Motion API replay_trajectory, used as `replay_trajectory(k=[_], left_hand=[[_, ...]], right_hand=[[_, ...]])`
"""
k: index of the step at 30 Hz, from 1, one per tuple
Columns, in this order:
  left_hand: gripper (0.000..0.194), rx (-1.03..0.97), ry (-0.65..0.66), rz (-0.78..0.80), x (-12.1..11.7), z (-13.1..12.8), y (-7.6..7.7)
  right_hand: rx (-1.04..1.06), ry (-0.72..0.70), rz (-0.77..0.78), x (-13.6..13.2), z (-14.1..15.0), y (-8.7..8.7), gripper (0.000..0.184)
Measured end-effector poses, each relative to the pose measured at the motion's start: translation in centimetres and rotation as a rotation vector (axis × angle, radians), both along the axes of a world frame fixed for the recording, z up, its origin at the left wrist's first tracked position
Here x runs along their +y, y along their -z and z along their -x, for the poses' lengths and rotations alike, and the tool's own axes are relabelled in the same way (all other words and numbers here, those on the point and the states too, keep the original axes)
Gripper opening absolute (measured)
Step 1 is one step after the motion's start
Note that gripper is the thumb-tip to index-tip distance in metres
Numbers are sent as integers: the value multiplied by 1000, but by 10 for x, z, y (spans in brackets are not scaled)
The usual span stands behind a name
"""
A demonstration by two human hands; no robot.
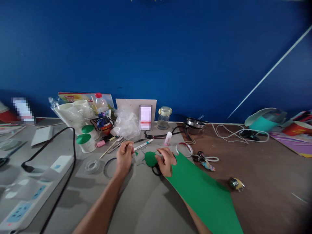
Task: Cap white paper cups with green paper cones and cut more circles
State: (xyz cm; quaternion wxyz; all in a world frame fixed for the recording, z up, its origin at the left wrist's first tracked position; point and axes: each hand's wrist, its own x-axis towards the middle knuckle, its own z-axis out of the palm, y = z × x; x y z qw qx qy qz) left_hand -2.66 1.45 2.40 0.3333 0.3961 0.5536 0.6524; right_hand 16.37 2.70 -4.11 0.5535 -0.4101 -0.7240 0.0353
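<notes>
On the left side of the table lies a white power strip (36, 191), and beside it are a roll of clear tape (92, 166) and a thin black ring (108, 168). The left hand (124, 156) is half closed with its fingertips pinched together, but I cannot tell if it holds some small thing. A marker pen (143, 144) lies just above it. In the middle is a green paper circle (150, 159), with black scissors (156, 170) under its edge. The right hand (166, 161) is partly open and its fingers touch the circle, but a firm grip cannot be told. A large green paper sheet (200, 195) lies under this hand and goes to the right.
</notes>
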Motion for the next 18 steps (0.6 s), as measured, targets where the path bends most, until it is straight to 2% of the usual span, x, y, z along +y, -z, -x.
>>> replay_trajectory(k=[3,6,8,12,13,15,17,18], left_hand=[[18,14,-10,-37,-2,-2,-15],[13,66,16,-78,3,4,-46],[11,120,26,-138,16,18,-78],[16,544,-69,-242,57,71,-158],[18,693,-133,-221,69,88,-177],[22,1061,-262,-15,90,122,-207],[30,1369,-271,282,106,155,-225],[29,1410,-255,354,113,170,-230]], right_hand=[[-6,20,12,-3,0,-6,26],[32,26,-5,-4,3,-10,28],[62,15,-30,-5,5,-12,28],[47,-17,-35,-9,6,-16,28],[40,-21,-32,-10,6,-17,28],[43,-23,-38,-11,6,-18,28],[62,-30,-57,-11,8,-20,27],[74,-36,-73,-12,9,-21,26]])
